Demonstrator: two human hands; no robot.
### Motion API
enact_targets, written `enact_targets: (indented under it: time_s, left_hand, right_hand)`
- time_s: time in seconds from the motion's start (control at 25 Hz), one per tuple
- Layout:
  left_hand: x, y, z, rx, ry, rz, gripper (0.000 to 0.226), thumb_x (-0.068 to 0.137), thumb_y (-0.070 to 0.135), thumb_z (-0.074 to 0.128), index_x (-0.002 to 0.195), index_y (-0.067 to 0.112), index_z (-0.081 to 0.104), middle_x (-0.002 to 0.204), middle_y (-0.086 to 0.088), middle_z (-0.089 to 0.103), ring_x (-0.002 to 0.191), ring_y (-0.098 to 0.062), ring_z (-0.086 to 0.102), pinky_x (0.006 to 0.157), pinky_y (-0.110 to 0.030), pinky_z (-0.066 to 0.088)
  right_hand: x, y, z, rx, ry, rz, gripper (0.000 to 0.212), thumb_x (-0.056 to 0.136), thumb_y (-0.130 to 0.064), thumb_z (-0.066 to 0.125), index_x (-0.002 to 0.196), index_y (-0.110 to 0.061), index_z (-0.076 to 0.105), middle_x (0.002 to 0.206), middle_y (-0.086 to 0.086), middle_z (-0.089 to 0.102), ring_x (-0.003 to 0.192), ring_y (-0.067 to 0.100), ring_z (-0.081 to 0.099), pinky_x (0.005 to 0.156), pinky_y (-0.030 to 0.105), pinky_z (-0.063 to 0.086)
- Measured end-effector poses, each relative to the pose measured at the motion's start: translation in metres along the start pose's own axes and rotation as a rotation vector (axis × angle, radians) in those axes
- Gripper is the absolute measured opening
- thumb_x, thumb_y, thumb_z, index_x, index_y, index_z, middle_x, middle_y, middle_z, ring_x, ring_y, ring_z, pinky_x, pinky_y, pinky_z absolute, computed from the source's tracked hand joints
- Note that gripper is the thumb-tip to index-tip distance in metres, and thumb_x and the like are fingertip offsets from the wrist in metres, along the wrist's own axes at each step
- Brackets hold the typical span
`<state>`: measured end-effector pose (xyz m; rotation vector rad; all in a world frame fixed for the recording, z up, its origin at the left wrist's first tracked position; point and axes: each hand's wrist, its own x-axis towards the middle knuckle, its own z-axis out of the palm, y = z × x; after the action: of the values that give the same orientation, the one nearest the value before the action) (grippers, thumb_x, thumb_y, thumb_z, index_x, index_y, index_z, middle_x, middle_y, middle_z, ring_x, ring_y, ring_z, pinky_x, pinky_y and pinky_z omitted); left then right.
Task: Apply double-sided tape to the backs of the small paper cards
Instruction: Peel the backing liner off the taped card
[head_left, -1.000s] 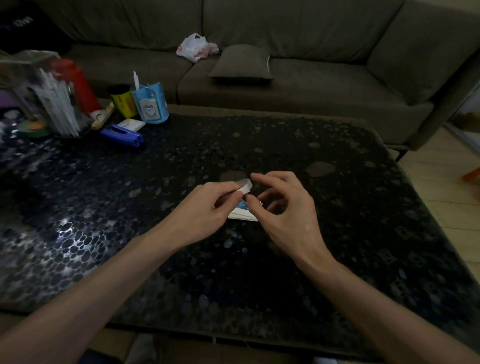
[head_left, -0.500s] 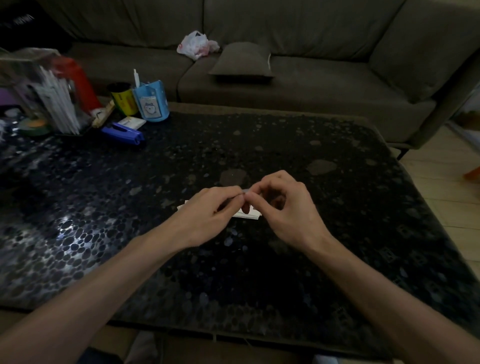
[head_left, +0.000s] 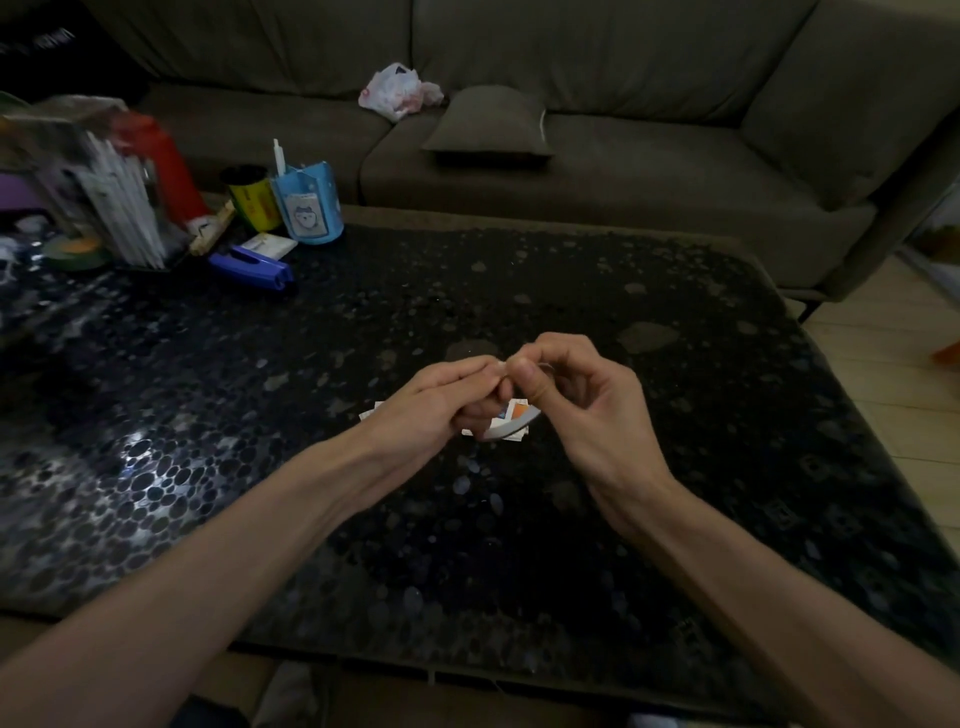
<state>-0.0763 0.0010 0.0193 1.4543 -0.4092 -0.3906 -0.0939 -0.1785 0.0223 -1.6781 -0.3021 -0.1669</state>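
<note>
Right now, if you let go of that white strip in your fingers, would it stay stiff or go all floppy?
Probably floppy: the white strip already sags in a curve below the left hand and right hand. It looks thin and likely very light. If it is the tape, it may cling to fingers or to the small cards underneath.

Desk (head_left: 519, 545): glossy black top, pebble-patterned, smooth, with bright glare at left.
Sofa (head_left: 623, 171): matt woven cloth, brownish grey, soft creases.
Cushion (head_left: 488, 122): same matt cloth.
Bag (head_left: 397, 91): thin crinkled plastic, slightly shiny.
Stapler (head_left: 252, 266): smooth blue plastic, faint sheen.
Cup (head_left: 307, 202): light blue plastic, smooth.
Cards (head_left: 511, 415): printed paper, white edges, matt.
Tape strip (head_left: 511, 427): white, curved, smooth paper-like backing.
Floor (head_left: 893, 364): pale wood boards, low sheen.
</note>
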Motion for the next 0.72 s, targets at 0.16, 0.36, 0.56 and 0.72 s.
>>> enact_targets:
  time_s: [0.16, 0.36, 0.56, 0.72]
  left_hand:
    - [0.002, -0.009, -0.009, -0.078, 0.007, -0.088, 0.03, 0.102, 0.035, 0.046, 0.083, 0.023, 0.067, 0.068, 0.008, 0.037, 0.064, -0.007, 0.035, 0.063, -0.021, 0.035]
    - [0.0, -0.016, -0.016, -0.019, -0.034, -0.08, 0.031, 0.103, 0.044, 0.049, 0.086, 0.026, 0.067, 0.068, 0.013, 0.039, 0.063, -0.005, 0.037, 0.062, -0.016, 0.039]
    - [-0.006, -0.013, -0.012, 0.002, -0.049, -0.06, 0.033, 0.099, 0.05, 0.054, 0.094, 0.026, 0.075, 0.068, 0.014, 0.044, 0.063, -0.002, 0.04, 0.066, -0.016, 0.041]
    - [-0.014, 0.003, -0.009, -0.248, -0.125, -0.205, 0.036, 0.097, 0.044, 0.063, 0.112, 0.016, 0.079, 0.063, 0.009, 0.045, 0.058, -0.004, 0.038, 0.069, -0.02, 0.044]
  right_hand:
    - [-0.001, 0.0, 0.003, 0.203, -0.058, 0.066, 0.015, 0.094, -0.028, 0.071, 0.099, -0.015, 0.077, 0.105, -0.004, 0.074, 0.11, 0.008, 0.069, 0.094, 0.024, 0.056]
    - [0.004, -0.003, -0.003, 0.099, -0.099, 0.067, 0.033, 0.097, -0.008, 0.069, 0.127, -0.024, 0.071, 0.12, -0.016, 0.073, 0.117, 0.002, 0.067, 0.093, 0.014, 0.053]
    - [0.005, -0.003, -0.007, 0.042, -0.055, 0.08, 0.036, 0.096, -0.003, 0.07, 0.122, -0.027, 0.072, 0.105, -0.007, 0.077, 0.104, 0.008, 0.073, 0.088, 0.019, 0.057]
    - [0.006, -0.002, -0.005, 0.156, -0.07, 0.16, 0.034, 0.096, -0.009, 0.072, 0.117, -0.035, 0.074, 0.107, 0.0, 0.078, 0.108, 0.014, 0.074, 0.089, 0.026, 0.059]
